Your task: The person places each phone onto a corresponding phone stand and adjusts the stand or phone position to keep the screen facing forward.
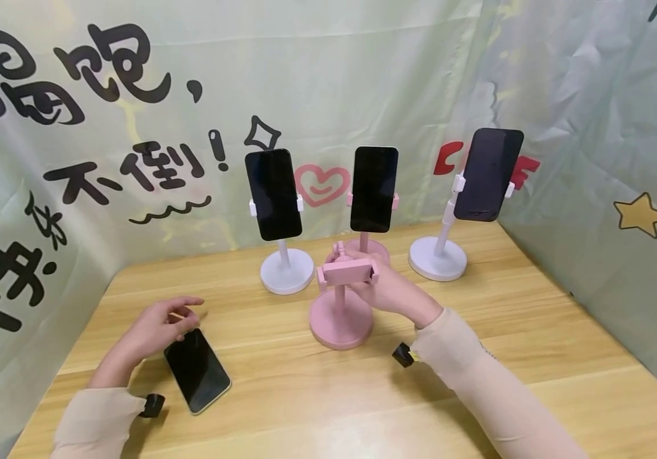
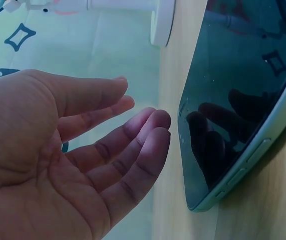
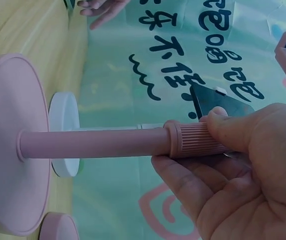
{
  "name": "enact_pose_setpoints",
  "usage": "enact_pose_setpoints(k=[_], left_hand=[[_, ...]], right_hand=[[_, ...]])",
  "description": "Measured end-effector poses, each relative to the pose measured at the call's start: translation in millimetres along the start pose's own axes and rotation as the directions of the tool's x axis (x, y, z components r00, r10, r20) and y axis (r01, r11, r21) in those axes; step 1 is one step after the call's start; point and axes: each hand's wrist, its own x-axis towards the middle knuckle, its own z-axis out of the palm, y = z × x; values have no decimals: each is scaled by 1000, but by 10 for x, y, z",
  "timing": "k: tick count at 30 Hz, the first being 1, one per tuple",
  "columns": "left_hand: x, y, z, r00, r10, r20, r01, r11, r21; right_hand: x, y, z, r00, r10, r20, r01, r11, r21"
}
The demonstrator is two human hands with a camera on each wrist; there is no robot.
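My right hand (image 1: 391, 290) grips a pink phone stand (image 1: 341, 326). In the right wrist view, thumb and fingers pinch the ribbed collar (image 3: 198, 138) at the top of its post, and the round base is down on the wooden table. The stand's clamp (image 1: 347, 273) has no phone in it. Off to the left, my left hand (image 1: 159, 324) hovers by the far end of a black-screened phone (image 1: 198, 371) lying face up. The left wrist view shows those fingers loosely bent, with a gap between fingertips and phone (image 2: 233, 95).
Behind stand three phone stands holding upright phones: a white one (image 1: 286, 271) at left, a pink one (image 1: 383, 248) in the middle, another white one (image 1: 437, 258) at right. A printed cloth backdrop (image 1: 328, 76) rises along the table's back and sides.
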Motion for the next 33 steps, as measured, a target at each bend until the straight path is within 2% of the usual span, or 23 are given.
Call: enact_pose_setpoints(k=[6, 12, 21, 24, 28, 31, 33], left_hand=[[8, 2, -5, 1000, 1, 10, -1, 1000, 6], [8, -23, 0, 1000, 5, 14, -5, 1000, 13], [4, -42, -18, 1000, 21, 7, -21, 1000, 8], [-4, -52, -26, 1000, 9, 6, -9, 1000, 14], [-27, -77, -53, 1000, -10, -1, 10, 1000, 22], [-50, -91, -90, 1000, -18, -5, 18, 1000, 14], [-63, -96, -127, 1000, -22, -11, 22, 1000, 13]], right_hand=[[-16, 24, -30, 999, -39, -7, 39, 999, -27], [-7, 19, -48, 1000, -24, -11, 23, 998, -61], [-49, -68, -118, 999, -37, -5, 35, 978, -204], [-53, -115, -153, 1000, 4, 2, -3, 968, -251], [-76, -170, -215, 989, 141, 36, -128, 960, -249], [-109, -201, -267, 963, 227, 146, -190, 954, -230], [-130, -224, -284, 931, 266, 250, -204, 947, -250]])
